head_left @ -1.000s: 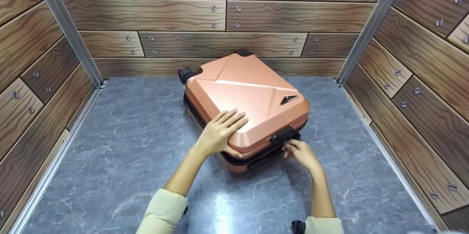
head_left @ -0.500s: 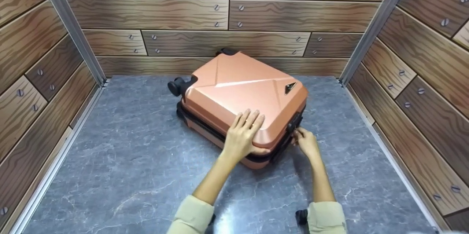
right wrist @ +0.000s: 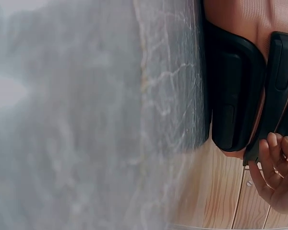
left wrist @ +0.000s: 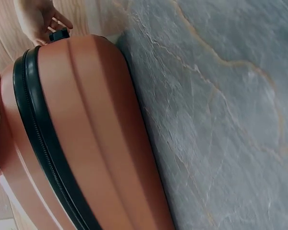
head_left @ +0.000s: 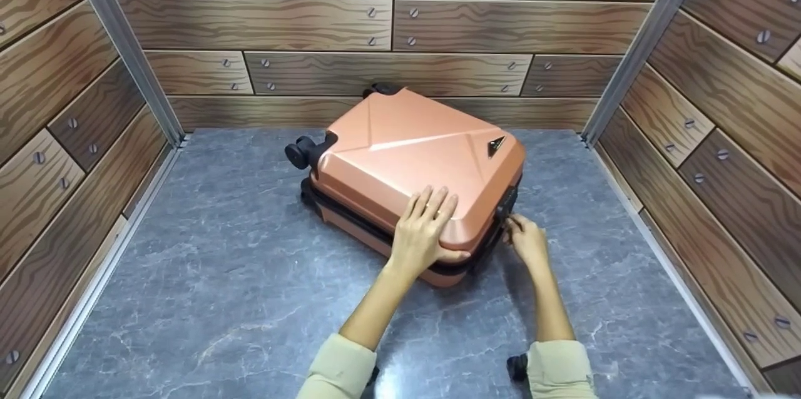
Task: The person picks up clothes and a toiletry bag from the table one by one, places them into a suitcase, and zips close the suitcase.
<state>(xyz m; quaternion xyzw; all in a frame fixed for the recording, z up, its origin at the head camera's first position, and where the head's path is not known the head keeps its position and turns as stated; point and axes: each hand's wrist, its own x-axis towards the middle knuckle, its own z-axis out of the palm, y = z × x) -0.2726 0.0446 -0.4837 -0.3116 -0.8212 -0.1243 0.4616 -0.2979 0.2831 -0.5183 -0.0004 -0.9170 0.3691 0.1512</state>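
Note:
A rose-gold hard-shell suitcase (head_left: 400, 155) lies flat on the floor, its wheels (head_left: 300, 152) toward the back left. My left hand (head_left: 419, 233) rests on its near corner with fingers straight over the lid and thumb along the edge. At the right end, beside the black lock (head_left: 505, 202), my right hand (head_left: 527, 241) has curled fingers, with thumb and forefinger pinched together at the zipper line. The zipper pull there is mostly hidden by the fingertips. In the left wrist view the black zipper (left wrist: 41, 139) runs along the suitcase's side. A black handle (right wrist: 281, 62) shows in the right wrist view.
Wood-patterned panels (head_left: 313, 24) wall in the back and both sides, with grey metal posts (head_left: 119, 42) at the corners. Grey marbled floor (head_left: 219, 249) spreads around the suitcase, whose far end lies near the back wall.
The suitcase has turned on the floor, its wheeled end swinging left and its lock end facing further right. My left hand has moved right with it; the right hand has shifted slightly up and right.

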